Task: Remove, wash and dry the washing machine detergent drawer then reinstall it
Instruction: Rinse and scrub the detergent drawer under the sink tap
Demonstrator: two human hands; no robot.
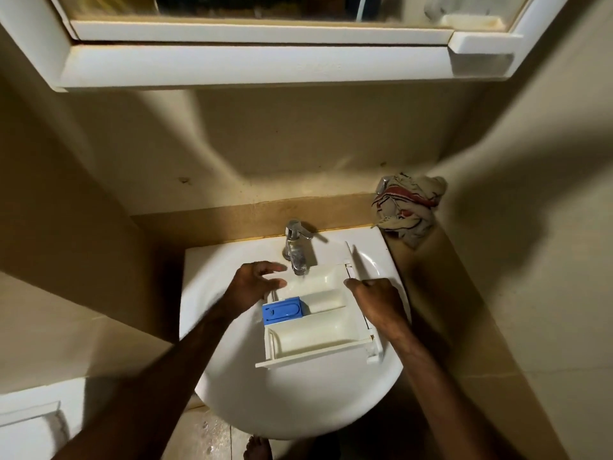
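Detergent drawer (318,322) lay in the white sink (225,386), blue insert (282,310) at its 9 o'clock end, front panel at 3 o'clock. My right hand (378,302) gripped that panel end, fingers curled round it. My left hand (253,285) hovered at the drawer's 10 o'clock, fingers spread and holding nothing, just beside the faucet (296,249). Striped rag (409,207) sat bunched at the sink's 1 o'clock corner.
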